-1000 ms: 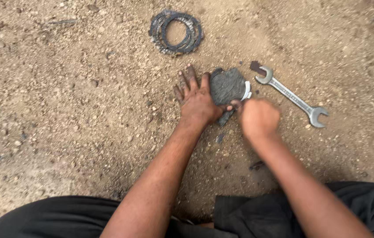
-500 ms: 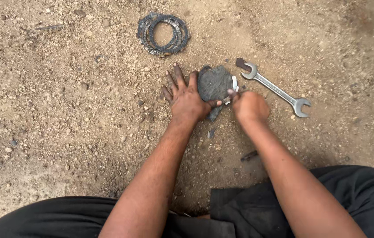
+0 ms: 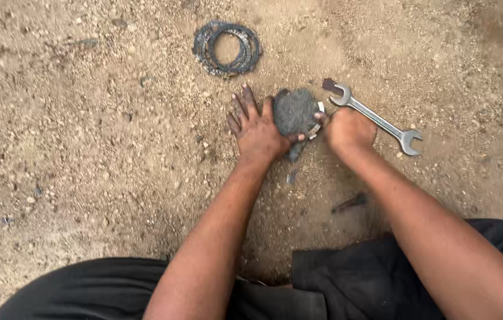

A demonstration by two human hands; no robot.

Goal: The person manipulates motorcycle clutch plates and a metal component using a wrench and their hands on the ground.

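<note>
My left hand point(image 3: 255, 127) lies flat on the dirt with its fingers spread and its thumb against a dark grey stone-like lump point(image 3: 291, 111). Closed in a fist, my right hand point(image 3: 348, 127) presses a small pale metal piece point(image 3: 317, 121) against the right side of the lump. What the piece is stays hidden by the fingers. A silver double open-end wrench point(image 3: 375, 117) rests on the ground just beyond my right hand.
A stack of dark toothed metal rings point(image 3: 227, 48) sits on the sandy, pebbly ground above my left hand. A small dark rod point(image 3: 349, 202) lies near my right forearm. My dark-trousered legs point(image 3: 346, 278) fill the bottom edge.
The view has shifted slightly, so everything sits a little higher and further left. My right fist has stayed against the lump, and my left hand has kept its place.
</note>
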